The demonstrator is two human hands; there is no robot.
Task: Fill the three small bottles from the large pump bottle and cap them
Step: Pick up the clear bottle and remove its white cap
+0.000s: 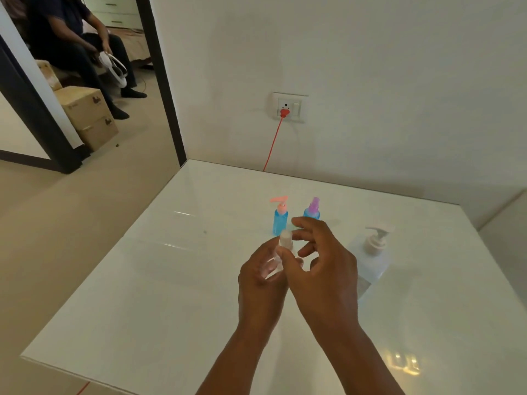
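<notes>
Head view, items on a glossy white table:

Item 1: small clear bottle, sitting at frame centre, blurred; its transparent body is showing between the two hands, and a pale whitish cap is standing on top. Whether the cap is fully seated cannot be told. The left hand is wrapping its fingers round the body from the left. The right hand is curling beside the bottle's upper part, thumb lying against it just below the cap, index finger reaching out past the cap; a firm grip cannot be told.

Item 2: small blue bottle with a salmon-pink pump top, standing upright just above the hands, spout pointing toward frame left.

Item 3: small blue bottle with a purple spray top, standing upright just right of item 2, its lower body hiding behind the right hand's fingers.

Item 4: large clear pump bottle, standing right of the hands, white pump head pointing toward frame left, body nearly colourless against the table.

Surroundings: a white wall socket is sitting at upper centre, with a red plug in it and a red cable running down behind the table's far edge. In the upper left, beyond a dark door frame, a seated person is holding a white object, and cardboard boxes are stacking on the floor.
</notes>
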